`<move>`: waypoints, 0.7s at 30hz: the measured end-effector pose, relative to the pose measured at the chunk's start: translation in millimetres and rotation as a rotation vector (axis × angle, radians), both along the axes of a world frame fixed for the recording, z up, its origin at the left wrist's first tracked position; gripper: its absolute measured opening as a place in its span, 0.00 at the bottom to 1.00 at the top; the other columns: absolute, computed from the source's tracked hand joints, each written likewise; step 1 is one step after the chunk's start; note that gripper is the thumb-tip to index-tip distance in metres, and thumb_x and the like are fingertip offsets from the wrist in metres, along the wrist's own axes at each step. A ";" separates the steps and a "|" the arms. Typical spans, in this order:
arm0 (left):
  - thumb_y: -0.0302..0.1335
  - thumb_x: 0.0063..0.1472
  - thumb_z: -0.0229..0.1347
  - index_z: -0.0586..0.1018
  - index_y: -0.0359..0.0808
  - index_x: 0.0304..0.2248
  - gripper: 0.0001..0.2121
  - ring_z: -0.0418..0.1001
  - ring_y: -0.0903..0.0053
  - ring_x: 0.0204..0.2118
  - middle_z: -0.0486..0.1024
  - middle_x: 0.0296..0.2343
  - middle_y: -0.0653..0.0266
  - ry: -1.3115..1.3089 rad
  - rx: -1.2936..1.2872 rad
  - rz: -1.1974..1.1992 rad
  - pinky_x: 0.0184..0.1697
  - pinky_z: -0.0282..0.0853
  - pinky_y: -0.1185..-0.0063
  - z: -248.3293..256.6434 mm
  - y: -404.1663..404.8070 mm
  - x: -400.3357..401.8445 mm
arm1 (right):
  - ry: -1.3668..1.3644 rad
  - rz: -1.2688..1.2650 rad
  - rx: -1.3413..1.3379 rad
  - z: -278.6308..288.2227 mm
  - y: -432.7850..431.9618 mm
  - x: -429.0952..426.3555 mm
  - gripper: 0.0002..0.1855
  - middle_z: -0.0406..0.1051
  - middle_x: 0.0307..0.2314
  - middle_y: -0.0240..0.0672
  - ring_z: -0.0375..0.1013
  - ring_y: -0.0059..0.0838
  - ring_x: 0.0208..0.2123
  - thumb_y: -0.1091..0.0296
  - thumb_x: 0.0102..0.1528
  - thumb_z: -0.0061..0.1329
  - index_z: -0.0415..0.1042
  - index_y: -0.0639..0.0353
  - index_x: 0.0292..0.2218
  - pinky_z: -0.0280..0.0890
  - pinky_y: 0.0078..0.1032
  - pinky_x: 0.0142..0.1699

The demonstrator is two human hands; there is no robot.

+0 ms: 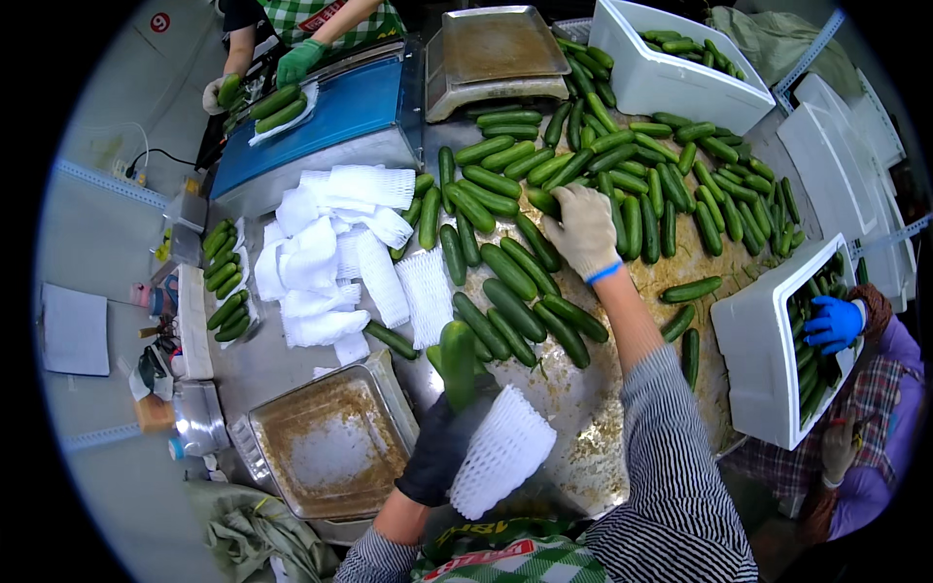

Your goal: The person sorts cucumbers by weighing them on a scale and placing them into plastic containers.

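Note:
My left hand (437, 444), in a black glove, holds a cucumber (458, 364) pointing up, with part of another beside it. A white foam net sleeve (504, 453) hangs against that hand's right side; how it is held is hidden. Farther out, my right hand (583, 227) wears a beige knit glove, and its fingers close over the end of a cucumber (542, 202) in the pile. Several loose cucumbers (514, 299) lie between my hands on the wet metal table (583, 408). A heap of white foam net sleeves (313, 251) rests left of them.
A scale with a stained metal pan (332, 441) stands at near left, another scale (503, 47) at the back. White foam boxes (685, 73) hold cucumbers; a co-worker's blue-gloved hand (834, 323) reaches into the right one (754, 364). Another co-worker's green-gloved hand (300, 62) is beside the blue-topped machine (321, 124).

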State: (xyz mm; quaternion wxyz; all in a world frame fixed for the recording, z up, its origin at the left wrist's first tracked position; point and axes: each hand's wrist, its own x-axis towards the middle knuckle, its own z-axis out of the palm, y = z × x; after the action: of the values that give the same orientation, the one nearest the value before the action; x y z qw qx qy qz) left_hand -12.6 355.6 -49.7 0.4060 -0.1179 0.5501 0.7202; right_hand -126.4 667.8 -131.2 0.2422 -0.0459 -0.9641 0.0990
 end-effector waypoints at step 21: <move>0.24 0.59 0.57 0.78 0.31 0.42 0.12 0.72 0.85 0.34 0.77 0.35 0.70 -0.046 -0.093 -0.052 0.39 0.68 0.82 -22.1 -7.1 15.2 | 0.218 -0.289 -0.540 21.3 -50.7 22.6 0.27 0.68 0.41 0.53 0.70 0.46 0.43 0.60 0.53 0.50 0.65 0.69 0.49 0.64 0.40 0.49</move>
State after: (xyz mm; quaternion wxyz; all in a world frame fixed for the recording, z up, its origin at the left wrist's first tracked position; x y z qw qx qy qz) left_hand 2.6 348.5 -71.8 0.4313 -0.1390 0.5763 0.6801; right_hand -103.8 617.1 -109.8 0.3346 -0.2342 -0.8548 0.3202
